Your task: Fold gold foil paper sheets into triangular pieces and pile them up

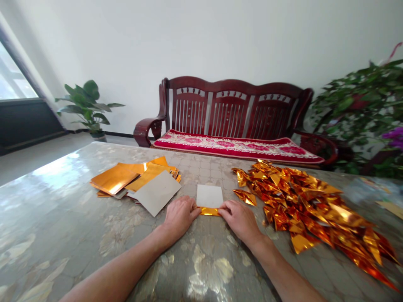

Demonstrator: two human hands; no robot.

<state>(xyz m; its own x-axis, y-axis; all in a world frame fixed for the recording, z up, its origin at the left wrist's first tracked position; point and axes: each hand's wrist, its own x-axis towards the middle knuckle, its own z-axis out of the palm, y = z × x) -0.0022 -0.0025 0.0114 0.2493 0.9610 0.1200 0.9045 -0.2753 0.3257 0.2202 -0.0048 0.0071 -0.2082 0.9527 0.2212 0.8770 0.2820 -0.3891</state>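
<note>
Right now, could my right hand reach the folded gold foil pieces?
Probably yes: only tabletop separates your right hand from the folded gold foil pieces, though its fingers are on the white-backed gold sheet.

This looks like the sitting room of a home: a dark-red wooden settee [229, 107] with a slatted back stands before a plain white wall [220, 37], its seat spread with a red floral cover [229, 144]; a broad-leaved potted plant [90, 94] grows near the window [14, 79] on the left, dense foliage [362, 96] and purple blossoms [395, 136] fill the right, and a glossy, flower-patterned table [208, 268] spreads out in front
</note>
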